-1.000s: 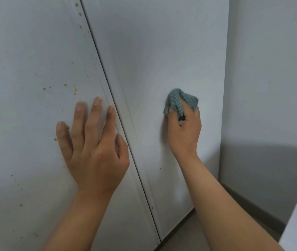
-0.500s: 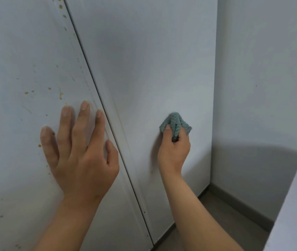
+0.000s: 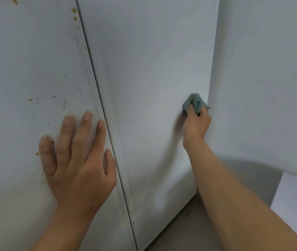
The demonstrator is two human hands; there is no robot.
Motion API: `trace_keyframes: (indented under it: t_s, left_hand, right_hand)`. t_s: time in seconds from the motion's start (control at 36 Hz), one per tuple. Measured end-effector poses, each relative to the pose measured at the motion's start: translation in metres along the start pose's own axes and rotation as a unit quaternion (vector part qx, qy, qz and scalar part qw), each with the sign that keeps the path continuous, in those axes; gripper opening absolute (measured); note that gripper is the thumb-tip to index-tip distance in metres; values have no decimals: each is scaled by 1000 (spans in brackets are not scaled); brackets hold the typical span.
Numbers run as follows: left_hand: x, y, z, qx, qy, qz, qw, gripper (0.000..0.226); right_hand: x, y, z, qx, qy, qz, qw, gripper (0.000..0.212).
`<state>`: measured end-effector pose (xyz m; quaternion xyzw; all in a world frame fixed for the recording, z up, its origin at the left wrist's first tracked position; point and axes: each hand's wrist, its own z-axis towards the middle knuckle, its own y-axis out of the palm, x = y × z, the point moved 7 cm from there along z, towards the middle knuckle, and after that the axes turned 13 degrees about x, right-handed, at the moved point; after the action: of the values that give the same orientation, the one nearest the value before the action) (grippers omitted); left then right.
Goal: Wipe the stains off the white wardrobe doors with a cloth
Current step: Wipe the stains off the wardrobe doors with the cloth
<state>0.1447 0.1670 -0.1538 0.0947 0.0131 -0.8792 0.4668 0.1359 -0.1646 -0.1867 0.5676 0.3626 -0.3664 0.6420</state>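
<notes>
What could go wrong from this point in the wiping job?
1. The cloth in the right hand is held against the right door near its far edge, while the brown stains sit on the left door; they might get missed.
2. The left hand presses flat on the left door among those spots and might smear the ones beside its little finger.

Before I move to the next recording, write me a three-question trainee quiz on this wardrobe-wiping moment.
1. True or false: the left hand lies flat, fingers straight, on the left white wardrobe door.
2. Which grips the bunched teal knitted cloth? A. left hand B. right hand C. both
3. Fill in: the brown stains show mostly on the ___ door.
Key: 1 true; 2 B; 3 left.
</notes>
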Motion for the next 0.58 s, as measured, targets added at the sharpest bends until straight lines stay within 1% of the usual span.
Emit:
trace_keyframes:
  t_s: [0.06, 0.14, 0.17, 0.22, 0.28, 0.39, 0.47, 0.53, 0.58]
  left_hand:
    - [0, 0, 0, -2, -3, -1, 1000, 54]
    - [0, 0, -1, 0, -5, 1, 1000, 53]
    - [0, -1, -1, 2, -8, -1, 1000, 53]
    - [0, -1, 0, -1, -8, -4, 1000, 53]
    - [0, -1, -1, 1, -5, -6, 1000, 53]
    - [0, -2, -1, 4, -12, 1, 1000, 53]
    - [1, -1, 0, 7, -10, 3, 1000, 53]
    - [2, -1, 0, 5, -11, 3, 1000, 52]
    - [2, -2, 0, 3, -13, 1, 1000, 51]
  right_hand:
    - [33, -16, -3, 29, 35, -21, 999, 23]
    - [73, -39, -11, 75, 117, -48, 989, 14]
    - [78, -42, -11, 74, 143, -45, 986, 14]
    - [74, -42, -8, 71, 169, -21, 983, 21]
    - [59, -37, -2, 60, 168, 8, 984, 25]
    - [44, -24, 6, 17, 140, 2, 990, 14]
    - [61, -32, 5, 6, 117, -30, 993, 12]
    - [77, -48, 8, 6, 108, -80, 991, 16]
    - [89, -65, 20, 7, 133, -140, 981, 20]
